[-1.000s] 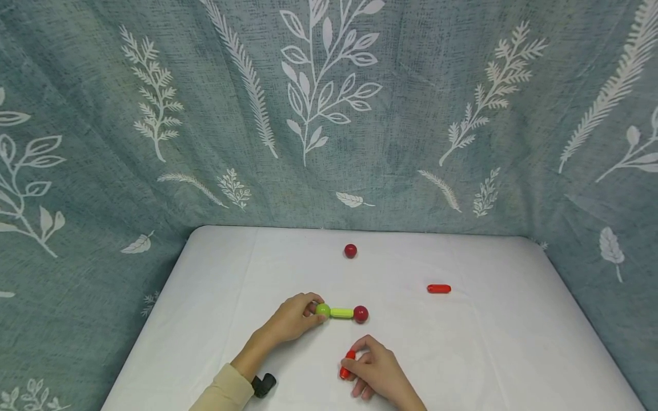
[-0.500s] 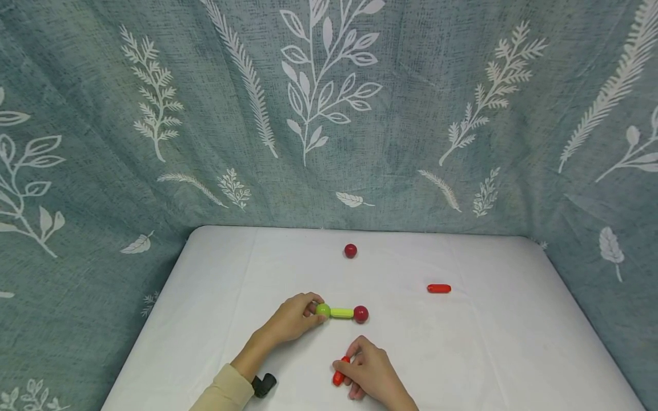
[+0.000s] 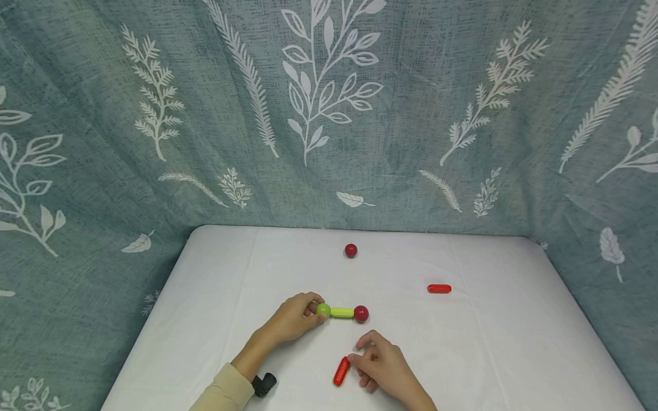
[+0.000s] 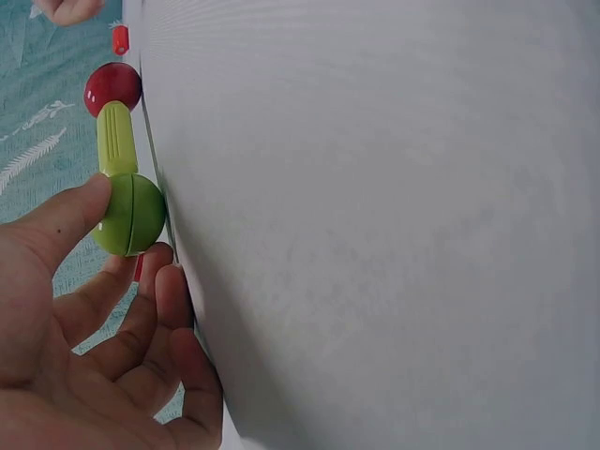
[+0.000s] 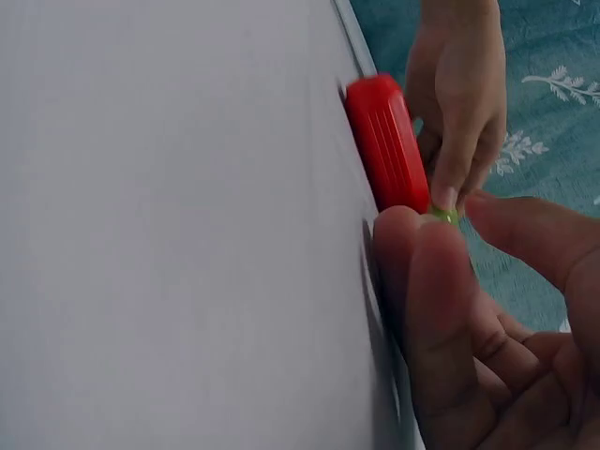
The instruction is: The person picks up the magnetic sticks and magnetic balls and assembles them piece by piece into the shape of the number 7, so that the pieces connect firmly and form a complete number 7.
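My left hand [image 3: 295,318] pinches a green ball [image 4: 129,216] between thumb and fingers. From that ball a yellow-green rod [image 3: 342,313] runs right to a dark red ball [image 3: 361,314], the three joined in a line on the table. Nearer the front lies a loose red rod [image 3: 341,371], tilted on the white surface. Beside its upper right end is my right hand [image 3: 384,365], thumb tip close to the rod. In the right wrist view, a gap shows between thumb and fingers with nothing held; whether a fingertip still touches the red rod [image 5: 386,141] I cannot tell.
Another dark red ball [image 3: 350,250] sits near the back of the white table [image 3: 514,319]. A second red rod [image 3: 439,289] lies to the right. A small black object [image 3: 264,385] is by the left forearm, partly hidden. A patterned curtain [image 3: 406,114] hangs behind.
My right hand first shifts left with the red rod, then lets it go and draws back to the right. The rod now lies on the table. My left hand stays still.
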`<state>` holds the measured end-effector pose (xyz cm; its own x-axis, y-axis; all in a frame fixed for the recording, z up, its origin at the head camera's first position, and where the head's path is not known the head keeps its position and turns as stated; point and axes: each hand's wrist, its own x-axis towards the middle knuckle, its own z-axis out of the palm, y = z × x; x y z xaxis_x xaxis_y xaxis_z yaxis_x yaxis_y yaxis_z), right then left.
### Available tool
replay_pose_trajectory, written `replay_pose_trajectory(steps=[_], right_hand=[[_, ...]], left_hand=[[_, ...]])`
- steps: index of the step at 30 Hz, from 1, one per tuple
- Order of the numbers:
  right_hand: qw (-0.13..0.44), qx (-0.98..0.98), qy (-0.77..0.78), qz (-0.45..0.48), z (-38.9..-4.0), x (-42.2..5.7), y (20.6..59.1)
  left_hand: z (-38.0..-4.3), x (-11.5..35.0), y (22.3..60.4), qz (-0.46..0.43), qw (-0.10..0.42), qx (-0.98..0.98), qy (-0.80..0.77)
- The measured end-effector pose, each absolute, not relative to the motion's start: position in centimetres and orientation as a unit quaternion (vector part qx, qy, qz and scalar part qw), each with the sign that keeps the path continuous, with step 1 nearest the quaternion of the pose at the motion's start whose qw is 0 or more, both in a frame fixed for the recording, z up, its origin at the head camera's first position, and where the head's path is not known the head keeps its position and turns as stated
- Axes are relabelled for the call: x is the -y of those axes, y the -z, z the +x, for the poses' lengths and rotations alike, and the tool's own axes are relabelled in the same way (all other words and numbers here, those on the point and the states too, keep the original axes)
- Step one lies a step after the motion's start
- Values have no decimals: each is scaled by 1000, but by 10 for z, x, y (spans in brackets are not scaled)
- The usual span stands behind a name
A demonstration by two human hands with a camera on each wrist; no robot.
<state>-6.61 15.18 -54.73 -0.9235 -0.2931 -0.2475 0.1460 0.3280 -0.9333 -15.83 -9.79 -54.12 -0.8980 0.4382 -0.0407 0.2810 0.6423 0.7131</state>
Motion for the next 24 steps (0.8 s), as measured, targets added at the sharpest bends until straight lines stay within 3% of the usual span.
replay_pose_trajectory(steps=[24], right_hand=[[2,-898,438,-34,-113,-246,529]], left_hand=[[-158,98,540,197,106,-899,-376]])
